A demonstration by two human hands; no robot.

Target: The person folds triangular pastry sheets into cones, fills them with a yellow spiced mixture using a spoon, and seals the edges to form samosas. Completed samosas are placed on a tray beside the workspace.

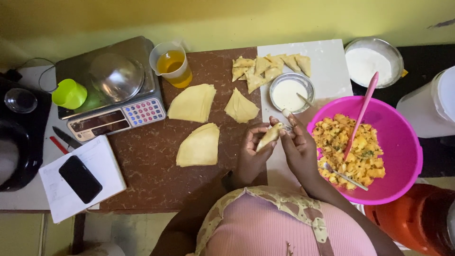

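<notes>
My left hand (252,152) grips a pale dough piece (269,136) folded into a narrow cone. My right hand (297,146) pinches the top edge of the same piece. Both hands hover over the table's front edge, just left of a pink bowl (403,156) of yellow filling with a pink spoon (361,114) and a metal spoon (346,177) in it. A small metal bowl of white paste (290,93) sits right behind my hands. Folded triangular pastries (270,67) lie in a pile behind it.
Three stacks of cut dough sheets (199,144) lie on the brown board. A kitchen scale (113,87), green cup (70,93), jug of oil (172,64), phone on a notepad (79,178) stand left. A flour bowl (372,61) and white container (433,106) sit right.
</notes>
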